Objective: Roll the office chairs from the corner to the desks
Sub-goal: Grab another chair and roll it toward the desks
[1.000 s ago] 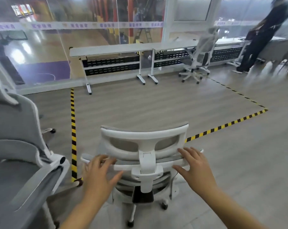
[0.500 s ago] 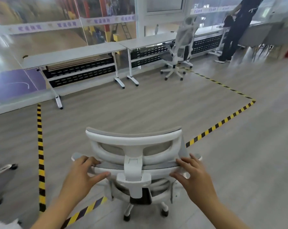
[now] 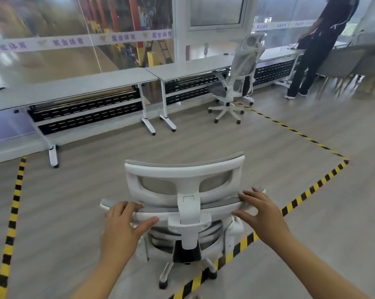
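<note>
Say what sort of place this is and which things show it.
Probably an open-plan office, perhaps a mock-up: white desks in a row along a glass wall, a mesh office chair parked at one, the held chair like it, and yellow-black floor tape marking a zone.

Chair (image 3: 184,180) straddles the tape (image 3: 311,188), desks (image 3: 74,87) ahead; second chair (image 3: 240,78) tucked at them rightward, person (image 3: 318,46) seemingly farther right.

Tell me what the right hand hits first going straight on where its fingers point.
The office chair: the right hand grips its backrest rail, so it meets that at once; beyond, likely the headrest, depth unclear.
</note>
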Motion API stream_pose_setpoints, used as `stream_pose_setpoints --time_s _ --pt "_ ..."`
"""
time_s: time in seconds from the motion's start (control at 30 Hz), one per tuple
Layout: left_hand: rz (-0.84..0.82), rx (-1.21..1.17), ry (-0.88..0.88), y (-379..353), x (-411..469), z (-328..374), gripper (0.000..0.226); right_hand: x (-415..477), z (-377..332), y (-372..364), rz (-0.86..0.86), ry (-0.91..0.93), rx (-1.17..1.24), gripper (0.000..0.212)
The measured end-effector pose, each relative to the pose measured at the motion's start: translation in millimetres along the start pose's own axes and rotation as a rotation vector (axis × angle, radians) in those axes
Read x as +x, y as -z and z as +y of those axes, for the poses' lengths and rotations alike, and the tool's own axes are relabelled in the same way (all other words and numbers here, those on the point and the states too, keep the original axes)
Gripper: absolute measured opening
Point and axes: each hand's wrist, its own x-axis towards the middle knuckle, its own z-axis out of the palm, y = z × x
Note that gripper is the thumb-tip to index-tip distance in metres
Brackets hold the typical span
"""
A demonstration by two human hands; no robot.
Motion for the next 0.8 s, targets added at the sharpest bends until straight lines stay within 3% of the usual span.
stream_pose_setpoints --time_s 0.23,0.4,0.6,0.8 --pt "-0.039 0.019 0.023 -68.2 187.4 8.3 0.057 205.6 0.0 -4.3 -0.149 0.003 -0.154 0.056" --pt "-0.060 0.067 0.022 -115.9 315.3 1.7 0.068 339.5 7.1 -23.2 -0.062 -0.065 -0.104 0.045" --pt "0.020 0.039 -0.010 -182.5 473.3 -19.1 0.054 505.1 41.6 -51.8 -0.009 -0.022 -0.076 0.042" --pt "-0.069 0.020 0.040 -229.2 628.4 -14.9 0.053 669.0 62.8 -68.2 -0.024 -0.021 -0.066 0.042"
